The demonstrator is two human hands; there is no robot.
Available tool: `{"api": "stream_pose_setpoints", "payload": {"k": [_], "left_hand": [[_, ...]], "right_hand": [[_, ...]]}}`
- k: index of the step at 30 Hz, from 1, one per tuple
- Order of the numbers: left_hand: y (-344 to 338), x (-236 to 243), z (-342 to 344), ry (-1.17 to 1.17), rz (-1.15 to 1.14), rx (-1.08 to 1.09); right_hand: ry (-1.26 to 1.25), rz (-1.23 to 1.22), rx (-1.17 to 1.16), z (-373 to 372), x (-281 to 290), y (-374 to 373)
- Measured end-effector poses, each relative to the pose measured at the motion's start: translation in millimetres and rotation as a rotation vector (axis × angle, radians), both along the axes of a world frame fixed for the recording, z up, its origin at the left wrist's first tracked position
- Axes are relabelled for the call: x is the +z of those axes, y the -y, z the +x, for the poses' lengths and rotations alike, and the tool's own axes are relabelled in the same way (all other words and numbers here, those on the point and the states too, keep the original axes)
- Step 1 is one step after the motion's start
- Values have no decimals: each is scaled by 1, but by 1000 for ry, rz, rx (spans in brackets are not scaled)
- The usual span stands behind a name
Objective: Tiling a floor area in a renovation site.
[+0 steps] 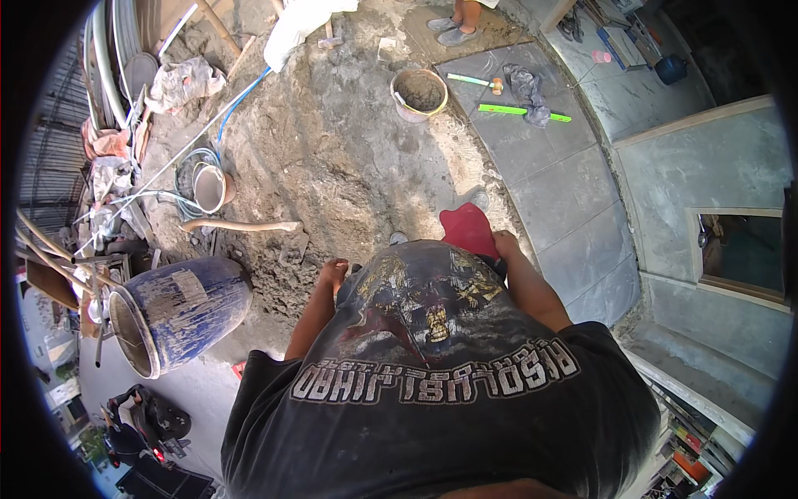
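Note:
My right hand (504, 243) is at the right side of my waist, its fingers closed on the edge of a red cap (468, 229), soft-looking and partly hidden behind my dark printed shirt (440, 333). My left hand (335, 270) hangs by my left hip with its fingers curled; whether anything is in them is hidden. Ahead stands a bucket (419, 94) filled with grey mortar. To its right, on large grey tiles (573, 200), lie a mallet (475, 82), a bright green spirit level (505, 109) and a crumpled dark plastic bag (524, 83).
Rough soil and mortar (324, 158) cover the ground ahead. At left are a tipped blue barrel (183, 312), a small bucket (212, 187), a wooden handle (241, 224) and coiled hose (187, 170). Another person's shoes (455, 37) stand at the far edge. A grey wall (706, 175) borders the right.

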State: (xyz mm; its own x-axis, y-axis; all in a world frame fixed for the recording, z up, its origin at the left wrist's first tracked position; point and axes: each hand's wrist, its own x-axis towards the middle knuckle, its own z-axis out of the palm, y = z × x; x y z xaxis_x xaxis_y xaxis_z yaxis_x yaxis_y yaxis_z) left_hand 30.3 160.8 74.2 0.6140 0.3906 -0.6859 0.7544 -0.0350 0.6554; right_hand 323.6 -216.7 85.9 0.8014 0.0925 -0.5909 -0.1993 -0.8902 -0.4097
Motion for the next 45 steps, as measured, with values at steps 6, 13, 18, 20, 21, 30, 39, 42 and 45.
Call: {"api": "stream_pose_setpoints", "payload": {"k": [6,13,18,20,21,30,39,42,45], "left_hand": [[-4,-23,-8,29,13,4],[-6,-29,-6,-46,25,-64],[-5,-37,-7,-31,6,-80],[-5,-37,-8,-50,31,-70],[-7,-46,-12,-52,32,-66],[-7,-48,-15,-37,-10,-50],[-1,-9,-2,-84,165,-127],[-1,-11,-6,-95,104,-104],[-1,-13,-6,-55,124,-80]], "right_hand": [[0,9,41,1,3,0],[-67,-6,-2,3,-2,2],[26,4,47,2,-9,5],[34,-3,58,1,-8,5],[15,-4,42,1,-4,2],[22,8,47,1,-8,3],[-20,-2,58,4,-5,5],[-35,0,59,4,-8,6],[-5,14,61,2,-4,4]]}}
